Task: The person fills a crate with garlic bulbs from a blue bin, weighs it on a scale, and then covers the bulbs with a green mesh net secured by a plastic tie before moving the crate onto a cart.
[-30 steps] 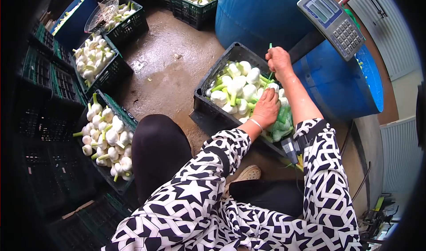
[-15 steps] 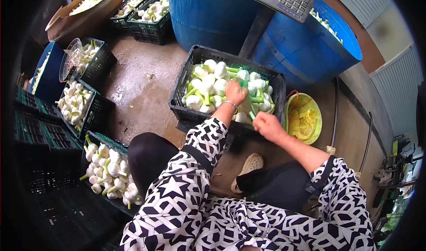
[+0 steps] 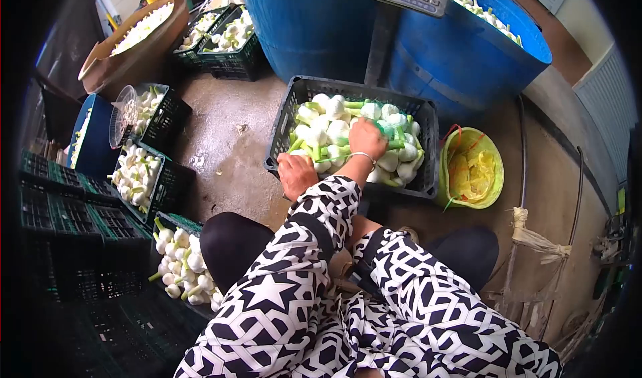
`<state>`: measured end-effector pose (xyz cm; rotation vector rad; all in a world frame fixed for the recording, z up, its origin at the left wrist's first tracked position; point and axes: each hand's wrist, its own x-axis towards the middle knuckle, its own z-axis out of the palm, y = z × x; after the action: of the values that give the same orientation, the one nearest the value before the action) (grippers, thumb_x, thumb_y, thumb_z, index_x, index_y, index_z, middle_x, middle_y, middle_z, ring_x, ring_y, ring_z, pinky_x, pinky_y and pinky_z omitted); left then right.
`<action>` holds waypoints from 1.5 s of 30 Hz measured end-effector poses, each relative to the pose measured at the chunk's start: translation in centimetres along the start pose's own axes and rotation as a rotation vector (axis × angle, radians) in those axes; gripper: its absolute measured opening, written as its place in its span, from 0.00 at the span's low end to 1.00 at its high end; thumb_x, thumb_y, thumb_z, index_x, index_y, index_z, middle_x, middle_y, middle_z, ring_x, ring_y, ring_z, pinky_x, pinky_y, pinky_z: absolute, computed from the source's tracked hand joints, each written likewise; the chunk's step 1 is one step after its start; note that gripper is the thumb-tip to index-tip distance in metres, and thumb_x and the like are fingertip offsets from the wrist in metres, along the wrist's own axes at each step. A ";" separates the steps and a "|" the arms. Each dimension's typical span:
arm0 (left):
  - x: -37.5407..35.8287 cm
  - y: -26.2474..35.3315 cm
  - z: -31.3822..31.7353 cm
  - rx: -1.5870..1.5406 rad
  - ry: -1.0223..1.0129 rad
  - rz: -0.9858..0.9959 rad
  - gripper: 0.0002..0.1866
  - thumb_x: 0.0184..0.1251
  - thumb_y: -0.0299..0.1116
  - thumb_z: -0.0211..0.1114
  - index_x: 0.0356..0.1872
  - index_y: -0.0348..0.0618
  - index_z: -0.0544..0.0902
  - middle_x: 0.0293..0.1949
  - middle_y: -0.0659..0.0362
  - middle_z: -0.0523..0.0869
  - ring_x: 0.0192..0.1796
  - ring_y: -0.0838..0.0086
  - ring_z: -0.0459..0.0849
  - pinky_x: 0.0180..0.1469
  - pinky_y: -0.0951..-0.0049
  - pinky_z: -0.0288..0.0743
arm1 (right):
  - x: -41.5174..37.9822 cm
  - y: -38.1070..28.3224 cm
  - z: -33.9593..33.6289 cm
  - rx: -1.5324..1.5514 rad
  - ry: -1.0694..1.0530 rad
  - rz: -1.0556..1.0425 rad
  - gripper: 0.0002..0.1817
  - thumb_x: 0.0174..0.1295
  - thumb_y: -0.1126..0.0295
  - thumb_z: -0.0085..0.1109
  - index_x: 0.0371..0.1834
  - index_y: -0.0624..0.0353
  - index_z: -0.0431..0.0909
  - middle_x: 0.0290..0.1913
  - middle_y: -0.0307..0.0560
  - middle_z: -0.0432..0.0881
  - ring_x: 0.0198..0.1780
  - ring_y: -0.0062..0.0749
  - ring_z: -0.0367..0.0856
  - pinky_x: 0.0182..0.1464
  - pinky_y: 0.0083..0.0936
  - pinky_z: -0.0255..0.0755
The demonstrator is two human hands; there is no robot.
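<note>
Arms crossed; left hand (image 3: pixel 368 139) forward, right hand (image 3: pixel 296 175) nearer.

Black plastic crate (image 3: pixel 414 177) on the floor, filled with white fennel bulbs (image 3: pixel 338 134) (green stalks trimmed short), loosely heaped.

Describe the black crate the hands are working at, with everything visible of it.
The black crate looks like plastic with latticed walls. It sits level on the wet concrete floor in front of the blue barrels, heaped with white fennel bulbs and green stalks. One hand, with a bracelet at its wrist, rests on the bulbs; the other hand is at the near rim. A yellow-green bucket stands beside it.
</note>
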<state>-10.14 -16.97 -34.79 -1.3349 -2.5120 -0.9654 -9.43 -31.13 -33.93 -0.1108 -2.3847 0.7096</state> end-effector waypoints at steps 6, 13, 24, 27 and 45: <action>-1.3 2.2 -1.0 -0.098 0.188 -0.139 0.06 0.57 0.28 0.55 0.34 0.43 0.79 0.40 0.52 0.78 0.46 0.57 0.76 0.53 0.60 0.69 | -11.3 0.4 -3.4 0.147 -0.674 -0.488 0.24 0.69 0.62 0.46 0.67 0.54 0.67 0.73 0.49 0.64 0.75 0.39 0.60 0.77 0.45 0.44; -1.0 2.1 -0.1 -0.108 0.231 -0.159 0.06 0.57 0.30 0.55 0.33 0.44 0.79 0.40 0.52 0.77 0.48 0.59 0.75 0.56 0.62 0.66 | 3.4 1.5 -23.7 -0.250 -1.553 0.079 0.14 0.59 0.60 0.58 0.35 0.60 0.83 0.35 0.55 0.86 0.39 0.47 0.85 0.43 0.40 0.77; -1.4 2.0 0.7 -0.129 0.337 -0.166 0.03 0.59 0.29 0.56 0.31 0.44 0.77 0.37 0.54 0.76 0.43 0.57 0.75 0.48 0.57 0.69 | 5.9 3.6 -9.8 -0.371 -0.889 -0.235 0.10 0.57 0.60 0.60 0.28 0.53 0.80 0.27 0.54 0.83 0.32 0.55 0.83 0.36 0.49 0.75; -1.5 2.4 0.4 -0.095 0.321 -0.127 0.04 0.61 0.31 0.56 0.31 0.44 0.76 0.37 0.53 0.76 0.44 0.58 0.75 0.49 0.59 0.69 | 7.1 4.4 -10.9 -0.326 -0.791 -0.210 0.10 0.60 0.61 0.56 0.27 0.54 0.80 0.25 0.56 0.82 0.31 0.57 0.82 0.35 0.49 0.75; -2.4 0.2 -4.8 -1.201 0.102 -0.364 0.13 0.65 0.36 0.69 0.46 0.40 0.84 0.44 0.60 0.85 0.45 0.79 0.78 0.48 0.74 0.74 | 8.8 15.8 -27.1 0.699 -0.055 0.713 0.12 0.72 0.60 0.54 0.40 0.56 0.78 0.32 0.41 0.85 0.33 0.26 0.86 0.34 0.20 0.77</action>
<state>-9.31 -21.46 -31.86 -0.8721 -2.0629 -2.7689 -1.55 -2.90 -19.58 -0.6580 -1.9785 1.8423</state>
